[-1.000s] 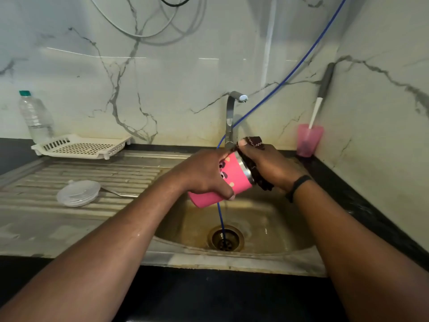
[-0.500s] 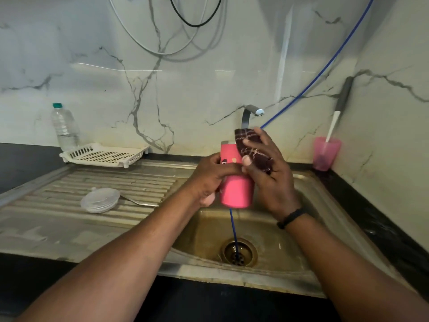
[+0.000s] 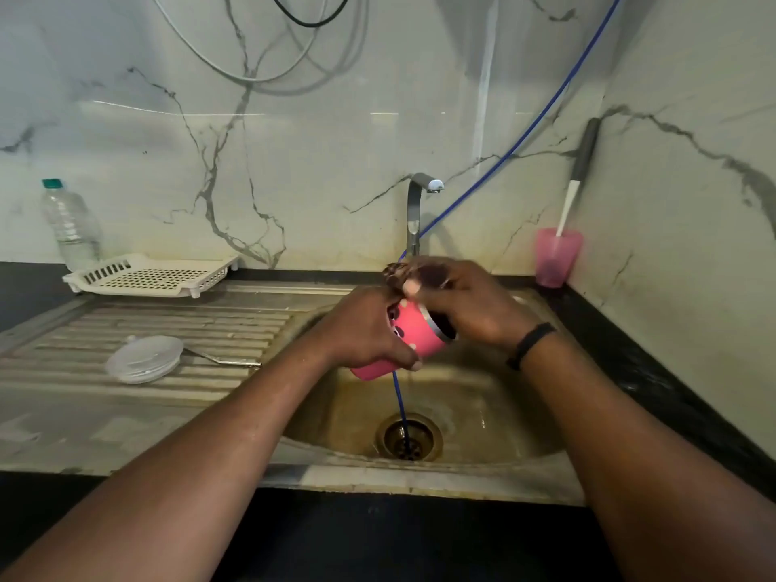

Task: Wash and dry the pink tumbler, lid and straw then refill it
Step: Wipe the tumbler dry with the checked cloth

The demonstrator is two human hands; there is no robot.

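Two hands on the job, both over the sink basin [image 3: 483, 417]. My left hand [image 3: 369, 329] is wrapped round the body of the pink tumbler [image 3: 413, 333], which is tilted on its side above the basin, steel rim pointing right, base down-left. My right hand [image 3: 466, 304] grips a dark patterned cloth [image 3: 394, 271] bunched at the tumbler's mouth; part of the cloth seems to reach inside, though my fingers hide how far. No water visible at the tap [image 3: 422, 203] behind the basin. Step in hand, by my judgement: wiping the rim and interior, either scrubbing or drying; I cannot tell which from the cloth alone. A blue hose [image 3: 504, 155] runs from upper right, behind my hands, down into the basin drain [image 3: 408, 436]. Left of the basin, on the ribbed drainboard [image 3: 176, 325], lies a clear lid [image 3: 145, 358] with a slim metal straw [image 3: 222, 360] touching it, apparently the tumbler's own. Next move calls for turning the tumbler in my left hand so the cloth covers the whole rim, keeping a firm hold on a wet wall.
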